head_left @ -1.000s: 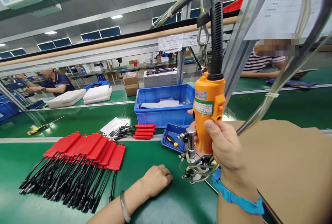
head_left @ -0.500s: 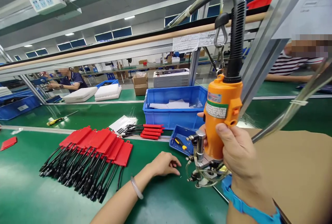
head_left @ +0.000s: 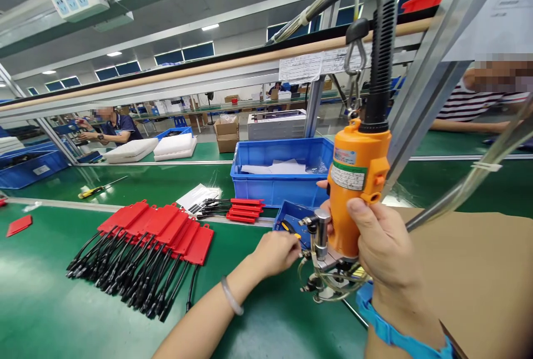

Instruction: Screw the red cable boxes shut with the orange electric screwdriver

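My right hand is wrapped round an orange power tool, which hangs upright from a metal hook. Thin clear tubes and metal fittings surround the tool's lower end. My left hand has its fingers curled beside those fittings, in front of a small blue tray with a yellow-and-black screwdriver. What its fingertips touch, if anything, is hidden. To the left lie overlapping red plates with black cables.
A large blue bin holds white sheets behind the tray. More red parts and a paper lie beside it. Brown cardboard covers the right. Another screwdriver lies back left. People sit beyond the frame.
My left hand has moved right and up, from over the green table to the tool's fittings and the tray. My right hand still holds the orange tool.
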Demonstrator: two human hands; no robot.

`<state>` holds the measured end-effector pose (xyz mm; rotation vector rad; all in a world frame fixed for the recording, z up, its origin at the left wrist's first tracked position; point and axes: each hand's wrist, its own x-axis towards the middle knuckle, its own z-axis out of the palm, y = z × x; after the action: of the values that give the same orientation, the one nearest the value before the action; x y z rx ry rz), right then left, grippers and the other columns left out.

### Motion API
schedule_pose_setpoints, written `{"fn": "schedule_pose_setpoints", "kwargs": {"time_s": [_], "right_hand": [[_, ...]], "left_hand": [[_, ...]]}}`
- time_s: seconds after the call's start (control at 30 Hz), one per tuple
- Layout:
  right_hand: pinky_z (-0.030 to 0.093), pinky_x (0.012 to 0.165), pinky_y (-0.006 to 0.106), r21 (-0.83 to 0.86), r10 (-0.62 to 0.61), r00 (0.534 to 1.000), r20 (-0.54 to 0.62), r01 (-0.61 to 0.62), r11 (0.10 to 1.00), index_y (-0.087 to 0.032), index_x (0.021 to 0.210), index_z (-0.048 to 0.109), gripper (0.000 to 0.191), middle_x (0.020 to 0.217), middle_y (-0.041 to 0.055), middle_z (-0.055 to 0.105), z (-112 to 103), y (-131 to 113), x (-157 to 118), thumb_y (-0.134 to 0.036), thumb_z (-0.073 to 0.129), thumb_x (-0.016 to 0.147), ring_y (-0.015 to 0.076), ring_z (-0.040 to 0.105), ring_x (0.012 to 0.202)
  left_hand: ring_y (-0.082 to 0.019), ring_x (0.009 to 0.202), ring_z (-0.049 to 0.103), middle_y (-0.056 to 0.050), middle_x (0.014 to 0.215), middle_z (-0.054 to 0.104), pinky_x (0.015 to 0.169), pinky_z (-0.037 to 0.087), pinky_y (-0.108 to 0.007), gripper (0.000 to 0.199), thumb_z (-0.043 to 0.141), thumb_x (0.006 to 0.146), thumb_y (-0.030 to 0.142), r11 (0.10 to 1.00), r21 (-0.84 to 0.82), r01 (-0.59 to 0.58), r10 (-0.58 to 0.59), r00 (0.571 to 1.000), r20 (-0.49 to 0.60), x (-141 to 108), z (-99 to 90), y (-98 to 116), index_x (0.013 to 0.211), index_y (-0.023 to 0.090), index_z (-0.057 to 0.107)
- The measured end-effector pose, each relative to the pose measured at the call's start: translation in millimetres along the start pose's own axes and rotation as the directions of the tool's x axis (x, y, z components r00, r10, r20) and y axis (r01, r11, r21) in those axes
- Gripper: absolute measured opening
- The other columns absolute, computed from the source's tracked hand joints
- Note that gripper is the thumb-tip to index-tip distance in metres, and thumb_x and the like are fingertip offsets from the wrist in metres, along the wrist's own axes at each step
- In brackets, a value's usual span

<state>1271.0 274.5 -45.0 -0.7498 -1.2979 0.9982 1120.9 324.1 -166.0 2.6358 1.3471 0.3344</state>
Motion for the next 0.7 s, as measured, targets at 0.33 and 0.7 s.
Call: {"fn": "schedule_pose_setpoints", "kwargs": {"time_s": [0.33,0.7], "right_hand": [[0.049,0.037,0.029,0.038,0.02,0.998,-0.063,-0.018,0.999,-0.026,0.108,0.065,0.038,0.067,0.0049,0.062,2,9,1,-0.049,0.061,0.078,0.0197,0.056,0.051],[0.05,0.042,0.029,0.029,0.011,1.0,0.012,-0.011,1.0,-0.024,0.108,0.062,0.037,0.067,0.0025,0.06,24,15,7,-0.049,0.059,0.081,0.0171,0.056,0.052]], "left_hand": [[-0.029,0.094,0.057,-0.014,0.1,0.06,0.078,0.049,-0.041,0.042,0.064,0.08,0.027,0.797,0.245,0.552,-0.502,0.831,-0.241,-71,-31.6,-34,0.118,0.012,0.052],[-0.023,0.095,0.054,-0.012,0.1,0.06,0.075,0.05,-0.032,0.037,0.045,0.083,0.0,0.623,0.405,0.669,-0.62,0.738,-0.266,-174,9.2,-90,0.114,0.015,0.058]]}}
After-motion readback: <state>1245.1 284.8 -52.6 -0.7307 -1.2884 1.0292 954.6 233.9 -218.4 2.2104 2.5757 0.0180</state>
